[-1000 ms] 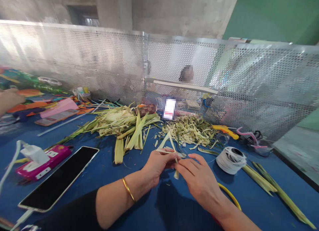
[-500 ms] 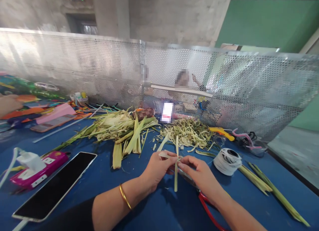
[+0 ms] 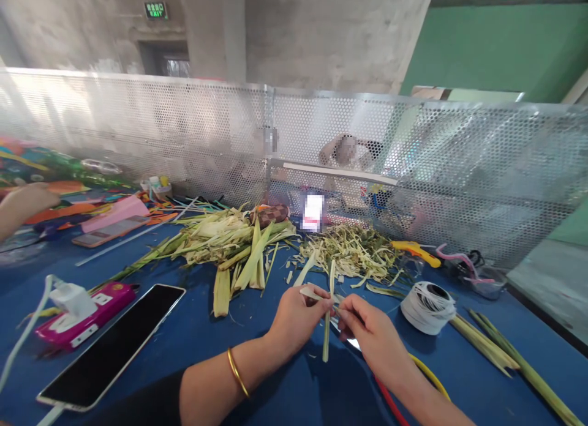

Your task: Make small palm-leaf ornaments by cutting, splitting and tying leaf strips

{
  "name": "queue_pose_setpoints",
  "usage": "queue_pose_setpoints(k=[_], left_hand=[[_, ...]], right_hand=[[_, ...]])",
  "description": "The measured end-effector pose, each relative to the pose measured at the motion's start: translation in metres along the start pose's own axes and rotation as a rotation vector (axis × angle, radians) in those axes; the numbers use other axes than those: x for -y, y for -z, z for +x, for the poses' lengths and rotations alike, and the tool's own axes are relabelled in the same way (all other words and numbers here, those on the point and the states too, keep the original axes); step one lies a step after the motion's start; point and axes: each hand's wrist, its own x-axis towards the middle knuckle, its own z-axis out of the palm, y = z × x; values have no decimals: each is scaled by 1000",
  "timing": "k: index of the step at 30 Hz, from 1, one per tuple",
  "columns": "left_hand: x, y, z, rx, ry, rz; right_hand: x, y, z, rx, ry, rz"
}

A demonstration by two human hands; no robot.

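Observation:
My left hand (image 3: 296, 319) pinches crossed pale leaf strips (image 3: 327, 316) just above the blue table (image 3: 193, 340). One strip stands upright between my fingers, another runs sideways. My right hand (image 3: 370, 337) is closed on the same strips from the right, and a metal blade shows under it. Red and yellow scissor handles (image 3: 404, 389) lie beneath my right wrist. A gold bangle (image 3: 237, 372) circles my left wrist.
A pile of green and yellow leaves (image 3: 225, 239) and a heap of shreds (image 3: 351, 254) lie behind my hands. A white cord spool (image 3: 427, 300) and long stalks (image 3: 496, 346) are right. A black phone (image 3: 114, 340) and pink power bank (image 3: 85, 310) lie left. A perforated metal screen (image 3: 459, 169) backs the table. Another person's hand (image 3: 22, 202) is far left.
The upright strip now stands straight between my hands, which have drawn closer together. The camera has tilted slightly up.

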Motion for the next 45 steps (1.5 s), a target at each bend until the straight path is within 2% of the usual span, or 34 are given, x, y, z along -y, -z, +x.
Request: queue_pose_setpoints(k=[2, 4, 8, 12, 19, 26, 28, 31, 33, 36, 38, 41, 43, 45], left_hand=[[2, 0, 0, -23, 8, 4], [1, -2, -1, -56, 75, -24], [-4, -5, -6, -92, 244, -138], [-5, -7, -9, -80, 329, -215], [-6, -6, -11, -94, 365, -247], [-2, -11, -16, -96, 343, -283], [-2, -11, -17, -88, 340, -302], [-6, -8, -16, -38, 316, -316], [-12, -2, -13, 26, 309, -337], [-20, 8, -7, 82, 386, -396], [-24, 15, -2, 49, 378, -361], [-28, 21, 4, -41, 279, -158], [-31, 22, 5, 9, 203, 7], [-33, 22, 5, 126, 160, 123]], right_hand=[[-2, -5, 1, 9, -34, 56], [-5, -8, 2, 23, -49, 65], [-11, -11, 5, -1, -54, -18], [-12, -13, 4, -57, -85, -79], [-10, -16, 3, -91, -98, -162], [-8, -20, 6, -25, -199, 88], [-9, -19, 7, -22, -190, 146], [-10, -14, 8, -15, -146, 193], [-8, -8, 8, -54, -125, 203], [-3, 2, 7, -115, -102, 143], [2, 7, 6, -110, -91, 103], [4, 12, 5, -80, -74, 78], [3, 13, 5, -43, -64, 50], [2, 13, 5, 10, -44, 10]])
